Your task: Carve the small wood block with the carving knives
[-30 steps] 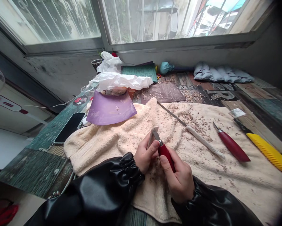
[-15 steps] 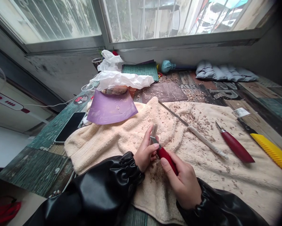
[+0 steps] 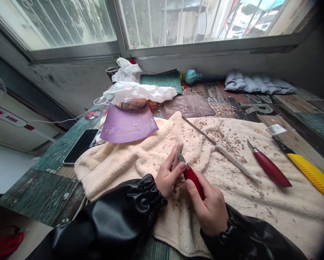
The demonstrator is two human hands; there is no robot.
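My left hand [image 3: 168, 177] is closed round a small pale piece of wood [image 3: 177, 155], held upright over a cream towel [image 3: 140, 159]. My right hand [image 3: 206, 207] grips a red-handled carving knife [image 3: 192, 177]; its short blade rests against the wood just above my left thumb. Wood shavings lie scattered on the towel around both hands. Both arms wear shiny black sleeves.
On the towel to the right lie a long thin file with a white handle [image 3: 233, 160], a second red-handled knife [image 3: 270, 169] and a yellow tool [image 3: 312, 175]. A purple sheet [image 3: 128, 124], a white plastic bag [image 3: 140, 92] and a phone [image 3: 79, 145] lie at the left.
The knife blade has shifted slightly up along the wood piece, and my left hand has turned the piece a little. Everything else stays in place.
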